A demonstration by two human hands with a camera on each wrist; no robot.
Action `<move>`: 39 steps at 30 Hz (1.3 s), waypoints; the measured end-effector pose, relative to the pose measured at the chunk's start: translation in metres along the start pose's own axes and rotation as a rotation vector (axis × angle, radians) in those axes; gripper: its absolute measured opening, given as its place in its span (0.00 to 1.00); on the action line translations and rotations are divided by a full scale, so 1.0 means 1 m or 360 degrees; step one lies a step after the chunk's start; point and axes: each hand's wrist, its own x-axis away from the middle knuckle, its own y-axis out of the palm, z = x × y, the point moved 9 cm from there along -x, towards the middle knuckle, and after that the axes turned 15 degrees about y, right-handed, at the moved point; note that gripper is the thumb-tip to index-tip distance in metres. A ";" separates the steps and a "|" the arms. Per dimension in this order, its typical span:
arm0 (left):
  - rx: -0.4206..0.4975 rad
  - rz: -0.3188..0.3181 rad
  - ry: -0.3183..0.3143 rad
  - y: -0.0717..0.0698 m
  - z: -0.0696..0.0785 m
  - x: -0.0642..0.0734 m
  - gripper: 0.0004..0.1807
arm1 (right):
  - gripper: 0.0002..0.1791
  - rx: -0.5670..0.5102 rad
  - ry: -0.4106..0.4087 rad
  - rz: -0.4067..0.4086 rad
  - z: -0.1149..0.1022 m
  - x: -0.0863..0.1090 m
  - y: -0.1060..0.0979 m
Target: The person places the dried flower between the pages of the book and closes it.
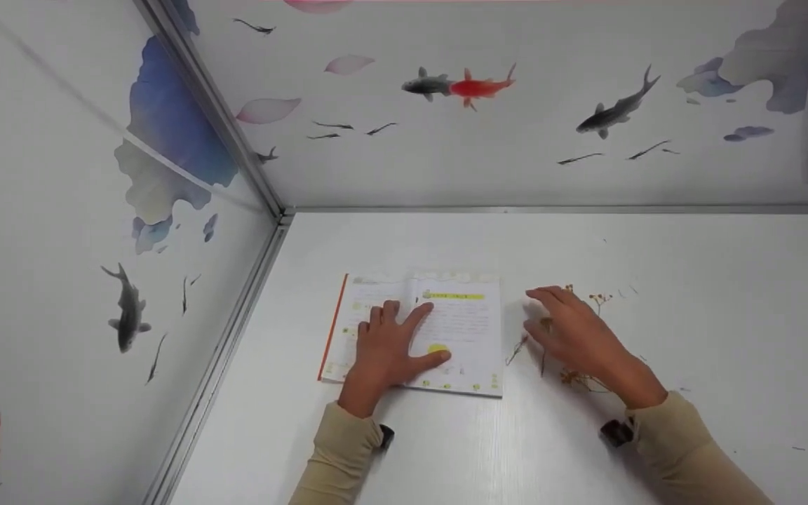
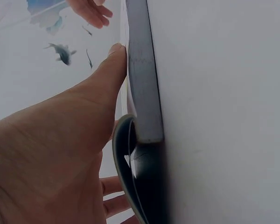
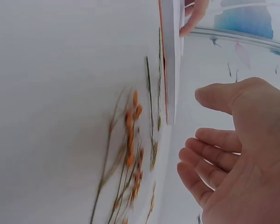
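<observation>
An open book [image 1: 470,326] with printed pages and an orange edge on its left lies flat on the white table. My left hand [image 1: 386,351] rests across its middle, fingers spread and thumb out over the right page. In the left wrist view the book's thick page block [image 2: 144,79] shows edge-on beside the thumb. To the right of the book, my right hand [image 1: 576,333] hovers over dried flower sprigs [image 3: 130,135] with thin stems and small orange heads. Its fingers are loosely bent, thumb apart, nothing between them. In the head view this hand partly hides the sprigs.
Small dry bits [image 1: 627,291] are scattered on the table [image 1: 762,315] to the right. White panels with painted fish [image 1: 481,87] and petals stand behind and on the left, meeting the table at a metal rail [image 1: 558,210].
</observation>
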 end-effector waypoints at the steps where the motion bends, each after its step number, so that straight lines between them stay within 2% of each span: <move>1: 0.0002 0.0005 0.0000 0.000 0.000 0.000 0.50 | 0.28 0.0006 -0.0002 0.0038 0.004 0.003 -0.005; 4: -0.0015 0.0018 0.0002 0.002 0.000 0.000 0.50 | 0.24 0.0048 0.0017 0.0126 0.017 0.010 -0.018; 9: -0.0019 0.0024 0.0002 0.002 0.000 0.000 0.50 | 0.20 0.0089 0.0165 0.0173 0.047 0.017 -0.034; 14: -0.0003 -0.0020 -0.0014 0.004 -0.001 -0.001 0.51 | 0.17 0.0070 0.0356 0.0147 0.077 0.026 -0.042; 18: -0.0002 -0.0031 -0.0024 0.005 -0.003 -0.001 0.51 | 0.16 0.0086 0.0457 0.0079 0.092 0.029 -0.042; 22: 0.0010 -0.0026 -0.0020 0.006 -0.004 -0.001 0.51 | 0.15 0.0093 0.0524 0.0024 0.098 0.027 -0.039; 28: 0.0020 -0.0020 -0.0027 0.008 -0.003 -0.002 0.51 | 0.13 0.0104 0.0607 0.0031 0.103 0.024 -0.041; 34: 0.0065 0.0008 0.0002 0.012 -0.006 -0.002 0.51 | 0.11 0.0141 0.0631 0.0080 0.101 0.023 -0.041; 39: 0.0042 0.0024 0.0017 0.011 -0.006 -0.002 0.51 | 0.11 0.0166 0.0626 0.0077 0.099 0.024 -0.037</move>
